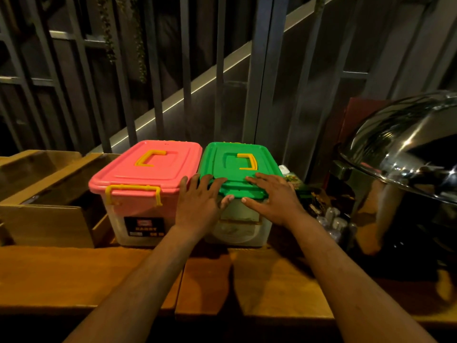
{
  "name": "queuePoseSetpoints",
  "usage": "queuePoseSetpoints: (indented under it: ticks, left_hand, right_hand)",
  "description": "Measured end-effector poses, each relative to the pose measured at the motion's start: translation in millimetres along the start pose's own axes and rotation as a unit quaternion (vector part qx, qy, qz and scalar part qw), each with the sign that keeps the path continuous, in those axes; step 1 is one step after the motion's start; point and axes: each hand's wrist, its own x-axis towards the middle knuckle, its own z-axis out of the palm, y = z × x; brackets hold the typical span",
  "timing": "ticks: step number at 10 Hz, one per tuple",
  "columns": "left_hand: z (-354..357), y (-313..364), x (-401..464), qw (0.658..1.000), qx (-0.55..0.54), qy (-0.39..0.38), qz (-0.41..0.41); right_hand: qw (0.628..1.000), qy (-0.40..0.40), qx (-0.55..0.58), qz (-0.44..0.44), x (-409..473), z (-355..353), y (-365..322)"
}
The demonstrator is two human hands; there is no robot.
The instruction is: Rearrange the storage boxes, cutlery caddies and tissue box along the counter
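Observation:
Two clear storage boxes stand side by side, touching, on the wooden counter (74, 273). The left one has a pink lid (150, 169) with yellow handle and latch. The right one has a green lid (235, 164) with a yellow handle. My left hand (200, 201) lies flat on the green lid's front left corner, fingers spread, thumb curled under the lid's front rim. My right hand (272, 196) rests flat on the front right of the same lid, its thumb also at the rim. Neither hand has lifted the box.
Open wooden crates (49, 194) sit left of the pink box. A large steel chafing dish with a domed lid (405, 154) fills the right side. Between it and the green box are a dark caddy (331, 216) of shiny items and a partly hidden packet (291, 179). Metal railing stands behind.

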Motion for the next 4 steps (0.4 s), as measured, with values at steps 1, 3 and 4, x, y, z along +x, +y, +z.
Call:
queuePoseSetpoints:
  ticks: [1,3,4]
  left_hand:
    - [-5.4,4.4,-0.2,0.999,-0.003,-0.031,-0.001]
    - [-25.5,28.1,7.9,0.995,-0.06,-0.074,-0.03]
    - [-34.5,56.5,7.5,0.994,-0.083,-0.067,0.006]
  right_hand:
    - [1.0,-0.018,-0.016,0.02,-1.9,-2.1,-4.1]
    - [0.998,-0.022,-0.023,0.059,-23.1,-26.7,-6.7]
    - [0.993,0.031,-0.076,0.082,-42.3,-44.1,1.1]
